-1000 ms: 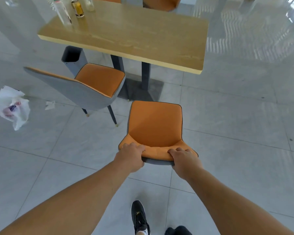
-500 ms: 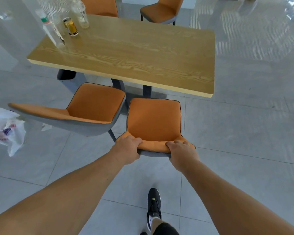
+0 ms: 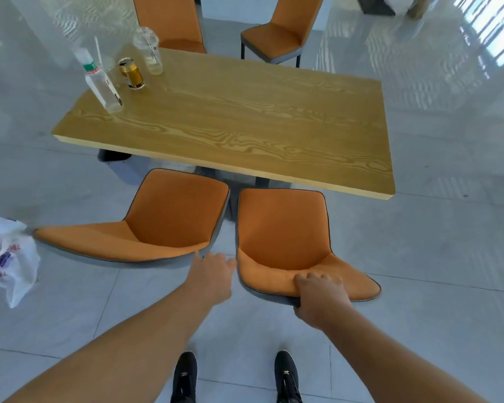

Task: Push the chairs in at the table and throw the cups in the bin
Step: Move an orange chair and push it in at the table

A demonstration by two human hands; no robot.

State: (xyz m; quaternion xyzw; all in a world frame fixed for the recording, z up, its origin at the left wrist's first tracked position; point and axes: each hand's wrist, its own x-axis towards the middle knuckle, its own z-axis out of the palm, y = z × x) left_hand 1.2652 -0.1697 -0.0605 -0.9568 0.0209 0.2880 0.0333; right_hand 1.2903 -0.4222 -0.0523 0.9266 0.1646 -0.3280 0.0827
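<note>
The wood-grain counter (image 3: pixel 245 120) carries four things, all clustered at its 10 o'clock corner: a clear bottle (image 3: pixel 101 82) with a green band nearest the edge, a gold can (image 3: pixel 132 73) just beside it at 2 o'clock, a clear lidded cup (image 3: pixel 148 50) behind the can, and a second clear cup (image 3: pixel 106 64) with a straw between bottle and can. The grey tiled floor (image 3: pixel 419 271) bears four orange chairs: two at the counter's 6 o'clock side (image 3: pixel 169 216) (image 3: pixel 282 228), two at 12 o'clock (image 3: pixel 169 21) (image 3: pixel 285 33). A grey bin (image 3: pixel 120 165) stands under the counter's 8 o'clock corner. A white bag (image 3: pixel 9 257) lies at 9 o'clock.
</note>
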